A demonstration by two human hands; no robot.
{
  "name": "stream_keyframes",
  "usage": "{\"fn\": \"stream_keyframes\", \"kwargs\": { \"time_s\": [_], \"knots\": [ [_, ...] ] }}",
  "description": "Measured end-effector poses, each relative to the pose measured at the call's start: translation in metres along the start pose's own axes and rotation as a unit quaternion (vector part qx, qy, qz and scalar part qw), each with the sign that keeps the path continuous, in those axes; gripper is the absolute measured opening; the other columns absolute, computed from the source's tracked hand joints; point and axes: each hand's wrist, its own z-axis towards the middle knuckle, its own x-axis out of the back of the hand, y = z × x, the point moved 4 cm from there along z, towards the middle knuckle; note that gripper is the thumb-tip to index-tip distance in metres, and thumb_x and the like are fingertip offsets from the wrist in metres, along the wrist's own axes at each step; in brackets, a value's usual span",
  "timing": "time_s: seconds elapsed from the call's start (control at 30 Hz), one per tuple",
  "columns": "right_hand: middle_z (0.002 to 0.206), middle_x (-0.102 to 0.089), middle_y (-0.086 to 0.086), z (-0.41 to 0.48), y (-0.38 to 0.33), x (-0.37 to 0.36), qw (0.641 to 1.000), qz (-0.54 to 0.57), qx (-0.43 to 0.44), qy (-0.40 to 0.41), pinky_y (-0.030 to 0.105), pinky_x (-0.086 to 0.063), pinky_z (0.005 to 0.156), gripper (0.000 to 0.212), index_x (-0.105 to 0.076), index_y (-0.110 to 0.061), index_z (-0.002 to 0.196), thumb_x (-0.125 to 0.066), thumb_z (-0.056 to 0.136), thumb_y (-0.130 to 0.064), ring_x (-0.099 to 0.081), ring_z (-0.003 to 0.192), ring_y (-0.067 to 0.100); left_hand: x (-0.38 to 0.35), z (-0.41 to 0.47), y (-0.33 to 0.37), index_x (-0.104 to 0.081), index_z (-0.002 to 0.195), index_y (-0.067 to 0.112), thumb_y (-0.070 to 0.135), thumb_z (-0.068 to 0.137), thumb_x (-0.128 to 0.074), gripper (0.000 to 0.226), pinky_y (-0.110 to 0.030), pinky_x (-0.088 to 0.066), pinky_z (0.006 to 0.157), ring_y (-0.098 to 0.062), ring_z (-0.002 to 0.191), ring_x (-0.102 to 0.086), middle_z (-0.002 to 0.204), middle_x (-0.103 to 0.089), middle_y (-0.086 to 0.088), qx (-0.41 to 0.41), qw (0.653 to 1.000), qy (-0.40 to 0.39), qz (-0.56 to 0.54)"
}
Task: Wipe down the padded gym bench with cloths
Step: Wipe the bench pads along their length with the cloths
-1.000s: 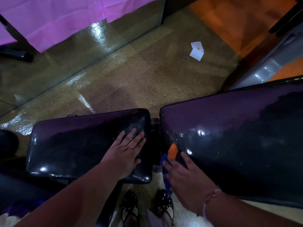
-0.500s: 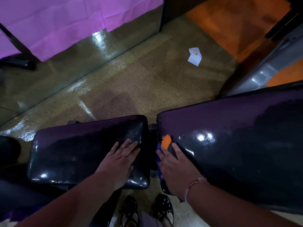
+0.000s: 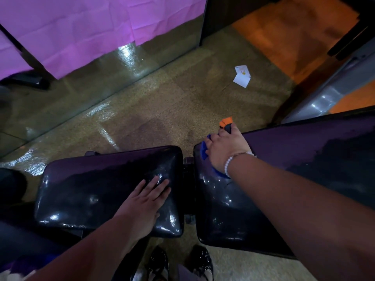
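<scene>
The gym bench has two glossy black pads: a small seat pad [image 3: 85, 189] on the left and a long back pad [image 3: 304, 159] on the right, with a narrow gap between them. My left hand [image 3: 146, 201] lies flat and open on the right part of the seat pad. My right hand [image 3: 225, 149] presses a blue cloth [image 3: 203, 151] onto the far left corner of the back pad. An orange and dark piece [image 3: 226, 122] sticks out past its fingertips. Most of the cloth is hidden under the hand.
A speckled shiny floor [image 3: 162, 102] stretches beyond the bench, with white paper cards [image 3: 241, 76] lying on it. A pink sheet [image 3: 81, 27] hangs at the back left. A grey metal frame [image 3: 328, 94] rises at the right. My black shoes [image 3: 178, 262] stand below the gap.
My right hand has slid with the cloth from the near left edge of the back pad to its far left corner. The left hand has stayed on the seat pad.
</scene>
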Motion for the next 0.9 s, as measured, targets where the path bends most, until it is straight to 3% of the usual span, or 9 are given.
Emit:
{"fn": "stream_keyframes", "kwargs": {
  "time_s": [0.23, 0.37, 0.47, 0.53, 0.63, 0.7, 0.8, 0.87, 0.9],
  "knots": [
    [0.159, -0.014, 0.0, -0.037, -0.025, -0.012, 0.99, -0.013, 0.143, 0.012, 0.058, 0.001, 0.112, 0.052, -0.02, -0.025, 0.148, -0.025, 0.098, -0.036, -0.008, 0.145, 0.027, 0.019, 0.001, 0.006, -0.032, 0.14, 0.019, 0.034, 0.068, -0.067, 0.081, -0.033, 0.008, 0.109, -0.025, 0.14, -0.007, 0.152, -0.021, 0.002, 0.017, 1.0, 0.007, -0.016],
    [0.155, -0.026, 0.007, -0.099, -0.033, -0.034, 0.98, 0.004, 0.201, 0.017, 0.061, -0.005, 0.111, 0.053, -0.032, -0.018, 0.144, -0.037, 0.095, -0.036, -0.02, 0.143, 0.032, 0.024, 0.003, 0.014, -0.001, 0.146, 0.024, 0.026, 0.093, -0.036, 0.064, -0.031, 0.016, 0.108, -0.01, 0.13, 0.027, 0.146, 0.022, 0.015, 0.035, 0.996, -0.005, -0.085],
    [0.142, -0.049, 0.004, -0.129, -0.021, -0.047, 0.971, -0.009, 0.238, 0.002, 0.06, -0.028, 0.106, 0.054, -0.053, -0.02, 0.132, -0.055, 0.084, -0.045, -0.044, 0.131, 0.029, 0.026, 0.0, 0.018, -0.013, 0.145, 0.022, 0.024, 0.09, -0.038, 0.061, -0.028, 0.013, 0.109, -0.007, 0.134, 0.013, 0.15, 0.006, 0.014, 0.063, 0.992, 0.037, -0.104],
    [0.128, -0.063, 0.0, -0.122, 0.004, -0.036, 0.98, 0.005, 0.196, 0.019, 0.055, -0.041, 0.098, 0.054, -0.066, -0.026, 0.117, -0.069, 0.069, -0.05, -0.058, 0.118, 0.023, 0.025, -0.006, 0.022, -0.047, 0.132, 0.021, 0.025, 0.072, -0.054, 0.06, -0.029, 0.001, 0.109, -0.01, 0.134, -0.024, 0.145, -0.039, 0.005, 0.071, 0.993, 0.047, -0.088],
    [0.153, -0.033, 0.002, -0.093, 0.048, -0.012, 0.992, 0.006, 0.108, 0.059, 0.056, -0.018, 0.111, 0.055, -0.037, -0.027, 0.142, -0.043, 0.091, -0.046, -0.03, 0.14, 0.024, 0.018, -0.007, 0.029, -0.066, 0.111, 0.021, 0.028, 0.05, -0.071, 0.061, -0.032, -0.005, 0.106, -0.015, 0.115, -0.056, 0.122, -0.064, 0.005, 0.061, 0.996, -0.005, -0.067],
    [0.156, -0.022, 0.001, -0.07, 0.069, -0.004, 0.997, -0.004, 0.046, 0.059, 0.053, -0.007, 0.113, 0.053, -0.021, -0.025, 0.147, -0.023, 0.097, -0.042, -0.015, 0.145, 0.024, 0.017, -0.006, 0.034, -0.067, 0.109, 0.019, 0.028, 0.041, -0.081, 0.069, -0.035, -0.014, 0.105, -0.016, 0.111, -0.06, 0.119, -0.065, 0.004, 0.047, 0.998, -0.012, -0.05],
    [0.151, -0.033, 0.002, -0.052, 0.07, 0.002, 0.999, -0.002, -0.003, 0.038, 0.053, -0.008, 0.113, 0.053, -0.022, -0.022, 0.147, -0.019, 0.097, -0.041, -0.02, 0.142, 0.026, 0.014, -0.007, 0.035, -0.07, 0.103, 0.019, 0.029, 0.031, -0.083, 0.074, -0.039, -0.046, 0.092, -0.015, 0.11, -0.059, 0.116, -0.067, 0.004, 0.059, 0.997, -0.026, -0.041],
    [0.155, -0.024, 0.005, -0.058, 0.055, -0.002, 0.999, 0.002, -0.008, 0.031, 0.054, -0.004, 0.113, 0.054, -0.015, -0.019, 0.149, -0.019, 0.098, -0.039, -0.015, 0.143, 0.028, 0.019, -0.009, 0.035, -0.064, 0.114, 0.016, 0.026, 0.043, -0.08, 0.073, -0.041, -0.044, 0.092, -0.015, 0.124, -0.041, 0.131, -0.057, 0.001, 0.072, 0.993, -0.054, -0.071],
    [0.158, -0.016, 0.007, -0.067, 0.041, -0.006, 0.999, 0.002, 0.01, 0.037, 0.055, -0.002, 0.113, 0.056, -0.011, -0.017, 0.149, -0.02, 0.098, -0.037, -0.011, 0.145, 0.029, 0.023, -0.01, 0.037, -0.051, 0.129, 0.015, 0.023, 0.06, -0.072, 0.073, -0.042, -0.032, 0.102, -0.016, 0.133, -0.024, 0.146, -0.037, 0.002, 0.073, 0.991, -0.07, -0.087]
  ]
}}
